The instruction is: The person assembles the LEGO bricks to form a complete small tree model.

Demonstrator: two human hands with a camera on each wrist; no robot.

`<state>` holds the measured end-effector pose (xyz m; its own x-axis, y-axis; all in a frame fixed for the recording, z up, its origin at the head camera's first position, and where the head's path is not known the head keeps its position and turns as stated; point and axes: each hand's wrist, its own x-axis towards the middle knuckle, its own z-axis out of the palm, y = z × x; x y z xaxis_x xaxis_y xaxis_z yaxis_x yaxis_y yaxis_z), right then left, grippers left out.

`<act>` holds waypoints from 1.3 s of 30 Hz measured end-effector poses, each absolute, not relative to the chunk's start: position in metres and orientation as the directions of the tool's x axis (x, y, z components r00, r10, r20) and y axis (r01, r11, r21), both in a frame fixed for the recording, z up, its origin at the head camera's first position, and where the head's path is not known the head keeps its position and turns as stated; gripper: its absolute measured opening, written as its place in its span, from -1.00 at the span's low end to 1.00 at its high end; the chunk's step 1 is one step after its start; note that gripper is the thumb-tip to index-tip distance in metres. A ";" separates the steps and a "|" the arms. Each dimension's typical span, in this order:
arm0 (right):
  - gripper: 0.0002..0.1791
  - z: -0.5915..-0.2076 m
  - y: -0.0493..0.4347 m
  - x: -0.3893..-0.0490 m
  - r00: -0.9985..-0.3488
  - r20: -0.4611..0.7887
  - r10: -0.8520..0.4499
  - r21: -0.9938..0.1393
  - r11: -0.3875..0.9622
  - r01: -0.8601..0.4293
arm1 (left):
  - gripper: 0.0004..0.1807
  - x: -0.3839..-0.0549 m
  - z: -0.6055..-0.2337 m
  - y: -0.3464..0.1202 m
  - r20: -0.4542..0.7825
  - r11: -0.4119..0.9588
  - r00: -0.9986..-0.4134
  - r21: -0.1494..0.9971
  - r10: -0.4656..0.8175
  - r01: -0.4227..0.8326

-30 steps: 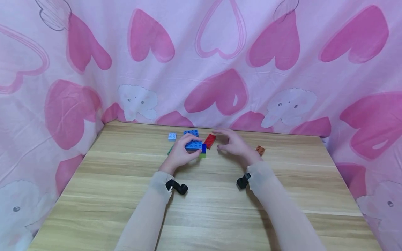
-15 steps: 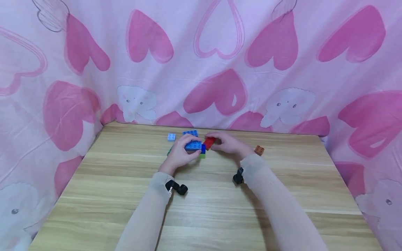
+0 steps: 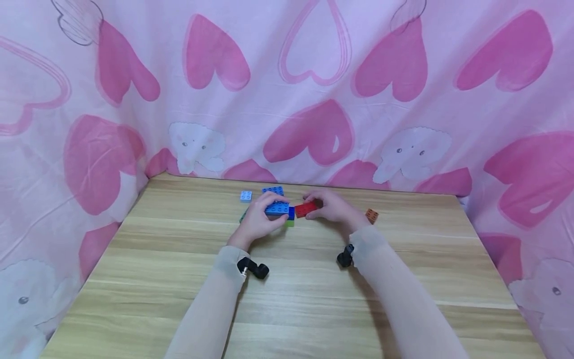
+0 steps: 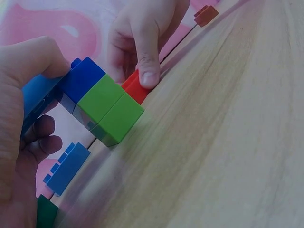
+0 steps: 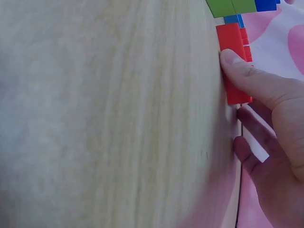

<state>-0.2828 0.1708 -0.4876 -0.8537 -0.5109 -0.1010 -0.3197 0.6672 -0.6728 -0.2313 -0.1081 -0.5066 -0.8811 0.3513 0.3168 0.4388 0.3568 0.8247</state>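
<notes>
My left hand (image 3: 254, 219) grips a long blue brick (image 3: 276, 208) that is part of a block stack. At its right end are a dark blue brick (image 4: 81, 78) and light green bricks (image 4: 110, 110). Thumb and fingers of my right hand (image 3: 334, 205) pinch a long red brick (image 3: 305, 209) just right of the stack. From the right wrist view, the thumb presses the side of that brick, whose studs face away. Part of the stack is hidden by my left hand.
Behind the stack lies another blue brick (image 3: 272, 190), with a small light blue brick (image 3: 245, 196) to its left. An orange-brown brick (image 3: 371, 215) sits beyond my right wrist. A dark green brick (image 4: 46, 211) peeks out by my left hand. A pink curtain (image 3: 309, 129) borders the wooden table (image 3: 287, 309).
My right hand has come in and taken hold of the red brick, which has turned from slanting to lying nearly crosswise. My left hand keeps its hold on the stack, almost unmoved.
</notes>
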 end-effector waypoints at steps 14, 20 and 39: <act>-0.52 -0.473 0.186 -0.256 -0.900 -0.117 -0.420 -0.715 0.664 -0.217 | -0.57 -0.232 -0.510 -0.106 0.353 0.341 -0.869 0.816 0.346 0.467; -0.48 -0.467 0.197 -0.242 -0.921 -0.088 -0.380 -0.722 0.661 -0.204 | -0.55 -0.232 -0.510 -0.103 0.334 0.361 -0.878 0.816 0.343 0.451; -0.46 -0.455 0.206 -0.198 -0.972 -0.026 -0.235 -0.851 0.515 -0.102 | -0.53 -0.229 -0.513 -0.084 0.300 0.349 -0.895 0.842 0.331 0.411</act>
<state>-0.1976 0.2065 -0.4548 -0.9717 -0.2349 -0.0259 -0.1018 0.5149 -0.8512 -0.2287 -0.0838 -0.5134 -0.8949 0.3307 0.2997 0.4110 0.3487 0.8423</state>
